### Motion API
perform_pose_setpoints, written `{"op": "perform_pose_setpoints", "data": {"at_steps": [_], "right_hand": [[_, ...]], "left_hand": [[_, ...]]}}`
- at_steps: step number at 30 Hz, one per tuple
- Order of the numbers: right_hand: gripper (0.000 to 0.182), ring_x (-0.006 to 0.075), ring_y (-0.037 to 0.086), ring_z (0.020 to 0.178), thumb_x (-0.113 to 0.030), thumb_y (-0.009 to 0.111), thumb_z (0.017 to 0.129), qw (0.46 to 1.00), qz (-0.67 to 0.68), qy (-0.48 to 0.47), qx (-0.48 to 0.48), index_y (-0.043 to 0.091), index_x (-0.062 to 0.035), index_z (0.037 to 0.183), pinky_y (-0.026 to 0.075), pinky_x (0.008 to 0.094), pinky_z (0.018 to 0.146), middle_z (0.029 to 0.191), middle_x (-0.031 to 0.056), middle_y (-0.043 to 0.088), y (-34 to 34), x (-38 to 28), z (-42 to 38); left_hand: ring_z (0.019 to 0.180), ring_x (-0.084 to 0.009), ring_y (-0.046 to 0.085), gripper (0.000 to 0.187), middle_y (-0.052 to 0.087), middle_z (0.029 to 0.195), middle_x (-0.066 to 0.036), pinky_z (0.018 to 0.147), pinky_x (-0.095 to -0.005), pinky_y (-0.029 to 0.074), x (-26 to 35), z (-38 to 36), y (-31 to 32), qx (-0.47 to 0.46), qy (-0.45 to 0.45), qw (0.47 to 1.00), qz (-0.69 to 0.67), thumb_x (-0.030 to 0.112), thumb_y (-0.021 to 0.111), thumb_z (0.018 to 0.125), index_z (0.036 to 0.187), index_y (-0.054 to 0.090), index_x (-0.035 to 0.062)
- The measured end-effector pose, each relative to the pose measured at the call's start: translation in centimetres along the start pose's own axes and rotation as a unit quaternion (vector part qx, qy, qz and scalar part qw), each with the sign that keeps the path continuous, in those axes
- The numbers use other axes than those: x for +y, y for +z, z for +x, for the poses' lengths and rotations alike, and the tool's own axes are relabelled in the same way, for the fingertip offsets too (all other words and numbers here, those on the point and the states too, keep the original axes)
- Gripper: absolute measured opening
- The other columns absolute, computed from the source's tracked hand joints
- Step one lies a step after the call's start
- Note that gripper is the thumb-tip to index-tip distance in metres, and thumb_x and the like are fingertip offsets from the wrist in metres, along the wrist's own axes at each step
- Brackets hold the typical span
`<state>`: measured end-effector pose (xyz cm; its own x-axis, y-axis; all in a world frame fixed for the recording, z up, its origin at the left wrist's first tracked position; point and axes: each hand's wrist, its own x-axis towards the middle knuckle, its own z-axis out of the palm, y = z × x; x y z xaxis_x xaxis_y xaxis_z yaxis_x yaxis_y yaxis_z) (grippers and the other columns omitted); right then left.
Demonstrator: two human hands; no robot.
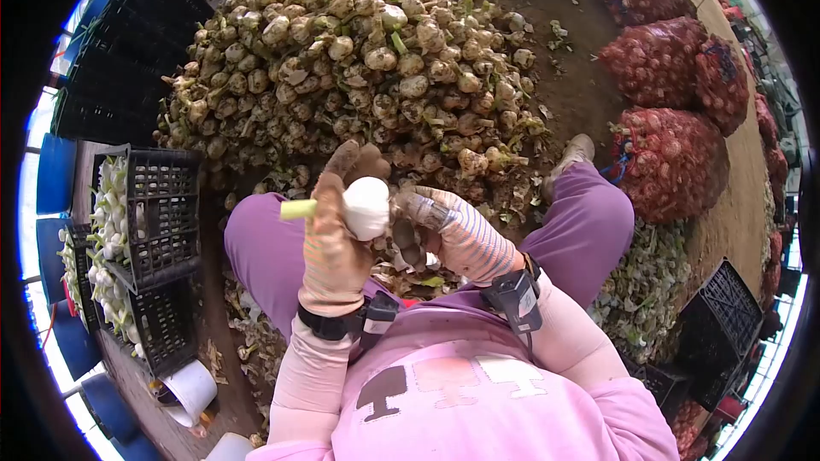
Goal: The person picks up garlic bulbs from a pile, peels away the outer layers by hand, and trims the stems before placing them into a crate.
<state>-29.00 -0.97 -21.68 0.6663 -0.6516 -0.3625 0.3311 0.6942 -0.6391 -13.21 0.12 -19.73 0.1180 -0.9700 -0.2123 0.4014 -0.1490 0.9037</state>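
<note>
My left hand [335, 243], in a dirty striped glove, is closed around a white garlic bulb [367, 208]. Its cut green stem [298, 209] sticks out to the left past the hand. My right hand [444, 235], also gloved, is close against the bulb's right side with its fingers curled in. Whether those fingers pinch a bit of skin is hidden. Just beyond both hands rises a large heap of unpeeled, soil-stained garlic bulbs [342, 77]. Loose papery skins lie below the hands, between my knees.
Black crates [162, 218] of cleaned white garlic [111, 213] stand at left, near a white bucket [190, 388]. Red net sacks [670, 162] of bulbs line the right side. A black crate [722, 312] sits lower right. Peelings [645, 290] cover the ground beside my leg.
</note>
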Motion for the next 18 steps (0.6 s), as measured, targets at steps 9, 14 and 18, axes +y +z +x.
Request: {"op": "perform_pose_setpoints", "data": {"at_steps": [9, 14, 18], "right_hand": [[0.046, 0.0028, 0.041, 0.046, -0.047, 0.06, 0.085, 0.973, -0.214, -0.054, 0.063, 0.063, -0.0018, 0.086, 0.032, 0.0197, 0.042, 0.056, -0.0042, 0.048, 2.3, -0.9, 0.1], [0.038, 0.0025, 0.043, 0.045, -0.041, 0.061, 0.086, 0.99, -0.126, 0.047, 0.046, 0.065, -0.0033, 0.084, 0.031, 0.0189, 0.04, 0.058, -0.0027, 0.054, 2.4, -1.1, -0.1], [0.036, 0.004, 0.04, 0.041, -0.038, 0.062, 0.086, 0.991, -0.122, 0.043, 0.044, 0.063, -0.0026, 0.082, 0.029, 0.02, 0.037, 0.056, -0.0027, 0.051, 2.4, -0.9, 0.1]], "left_hand": [[0.087, -0.0186, 0.06, 0.052, 0.059, 0.096, -0.008, 0.075, -0.0327, 0.054, 0.4, -1.1, 0.0, 0.037, -0.049, 0.99, -0.129, 0.048, 0.043, 0.093, 0.122, 0.047, 0.0051], [0.088, -0.0163, 0.059, 0.052, 0.058, 0.097, -0.007, 0.074, -0.0292, 0.051, -0.3, -1.2, -0.3, 0.0, -0.022, 0.997, -0.076, 0.047, 0.04, 0.095, 0.121, 0.046, 0.0033], [0.089, -0.0183, 0.059, 0.053, 0.059, 0.097, -0.008, 0.077, -0.0319, 0.052, -0.5, -1.2, -0.6, 0.03, -0.08, 0.988, -0.129, 0.049, 0.042, 0.093, 0.12, 0.048, 0.0036]]}}
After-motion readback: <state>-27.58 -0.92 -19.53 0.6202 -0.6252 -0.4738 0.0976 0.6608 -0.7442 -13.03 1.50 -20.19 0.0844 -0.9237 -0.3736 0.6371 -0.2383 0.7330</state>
